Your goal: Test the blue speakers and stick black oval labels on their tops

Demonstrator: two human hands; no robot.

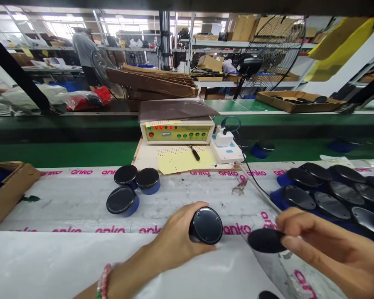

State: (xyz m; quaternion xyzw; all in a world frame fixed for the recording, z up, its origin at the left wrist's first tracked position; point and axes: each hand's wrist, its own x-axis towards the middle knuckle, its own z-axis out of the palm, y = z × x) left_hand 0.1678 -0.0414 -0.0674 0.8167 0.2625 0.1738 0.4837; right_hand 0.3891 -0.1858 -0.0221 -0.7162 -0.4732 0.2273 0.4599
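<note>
My left hand [180, 232] is wrapped round a black cylinder [208, 225], whose glossy round end with small holes near its rim faces me. Off to its right, my right hand [324, 245] pinches the edge of a thin matte black disc [266, 240] between thumb and fingers. The disc and the cylinder are apart. Beyond my left hand stand three blue round units with black tops [123, 200]. Behind my right hand several similar blue units with shiny black tops [332, 204] are grouped together. Part of another black round thing [267, 295] shows at the bottom edge.
A control box [180, 133] with red lights and green buttons stands at the back centre, beside a white power adapter [226, 145]. Its cable runs right across the bench. A cardboard box [15, 195] sits at left. A fan [268, 62] and a person [85, 54] are farther back.
</note>
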